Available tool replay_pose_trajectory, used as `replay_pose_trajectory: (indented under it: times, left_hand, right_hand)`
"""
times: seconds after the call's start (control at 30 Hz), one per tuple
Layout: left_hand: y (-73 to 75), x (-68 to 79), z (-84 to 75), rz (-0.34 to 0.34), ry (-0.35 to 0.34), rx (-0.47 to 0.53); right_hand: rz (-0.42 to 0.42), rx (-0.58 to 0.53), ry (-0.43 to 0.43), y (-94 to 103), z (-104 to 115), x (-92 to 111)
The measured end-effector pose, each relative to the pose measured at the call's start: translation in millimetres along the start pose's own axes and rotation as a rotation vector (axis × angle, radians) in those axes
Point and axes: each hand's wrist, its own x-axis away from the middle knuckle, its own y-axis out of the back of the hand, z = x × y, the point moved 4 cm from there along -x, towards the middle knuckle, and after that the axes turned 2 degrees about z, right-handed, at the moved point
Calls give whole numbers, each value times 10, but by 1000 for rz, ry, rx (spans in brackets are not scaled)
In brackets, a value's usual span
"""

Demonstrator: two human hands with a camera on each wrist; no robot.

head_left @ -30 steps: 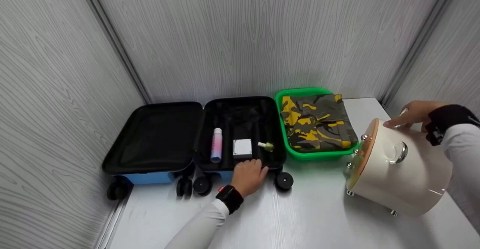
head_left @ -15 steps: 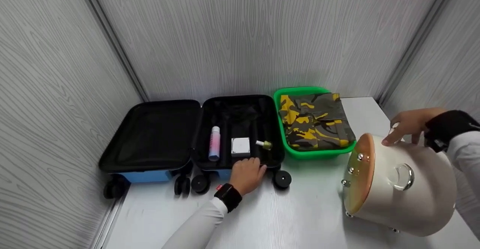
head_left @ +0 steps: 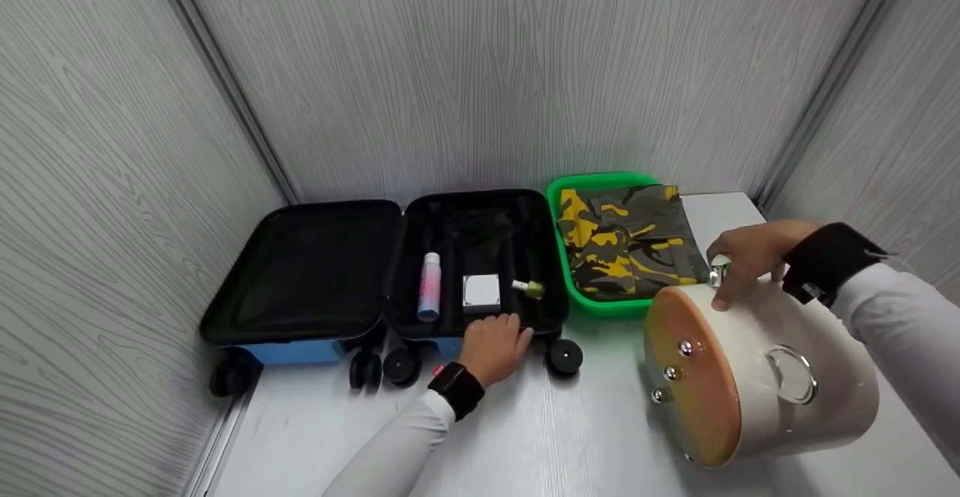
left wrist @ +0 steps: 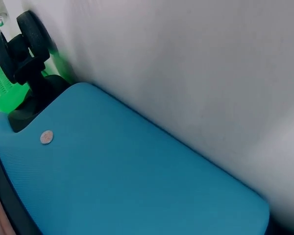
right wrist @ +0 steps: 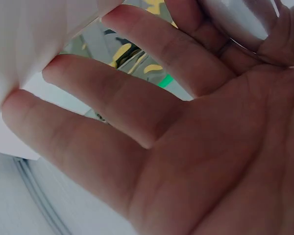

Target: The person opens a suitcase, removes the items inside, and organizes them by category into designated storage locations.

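In the head view my left hand (head_left: 495, 348) rests on the front rim of the open suitcase (head_left: 546, 318), its fingers over the edge. The left wrist view shows the suitcase's blue side (left wrist: 137, 166). At the right my right hand (head_left: 754, 257) holds a cream rounded case (head_left: 795, 324) by its silver top handle (head_left: 718, 270). The case stands tilted, its orange end (head_left: 701, 407) with silver knobs facing left. Seen from the right wrist, the thumb side is at the handle (right wrist: 240, 19), while other fingers (right wrist: 73, 132) touch the cream surface.
Inside the suitcase lie a pink-and-blue bottle (head_left: 430, 287) with a white cap, a white box (head_left: 481, 291) and a small green bottle (head_left: 534, 290). Its black-lined other half (head_left: 307, 272) lies open leftward. A green basin (head_left: 611, 307) with folded camouflage clothing (head_left: 634, 238) stands to the right.
My right hand has carried the cream case leftward and toward me, turning its orange end more into view. The left hand stays on the suitcase rim.
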Motion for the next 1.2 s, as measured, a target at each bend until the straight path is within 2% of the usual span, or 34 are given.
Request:
replay_pose_trajectory:
  times: [0.13,0.27,0.37,0.43,0.53,0.63,0.73,0.93,1.2]
  left_hand:
    - [91,-38,-17,69,31,65]
    - [296,-122,-208,51,3,98]
    - [499,-209,-494,45,-109,118]
    - [625,-273,-709,87,-197,181]
    - [773,-376,-1028,188,-316,291]
    - [860,-478,-1287,267,-382,388]
    - [888,-549,-1474,314,-417,434]
    - [842,-594,-1644,334,-406,433]
    - [833,-579,-1659,223,-417,465]
  right_hand:
    - [-8,19,17,14,135,-56]
    - [3,16,37,33,229,-106]
    - [13,3,42,35,263,-132]
    - [19,4,46,39,266,-142]
    - [30,22,59,54,254,-152]
    - [45,25,75,66,222,-159]
    - [60,24,99,57,169,-151]
    - [120,-21,81,-52,49,-120]
    - [107,51,34,-45,42,-133]
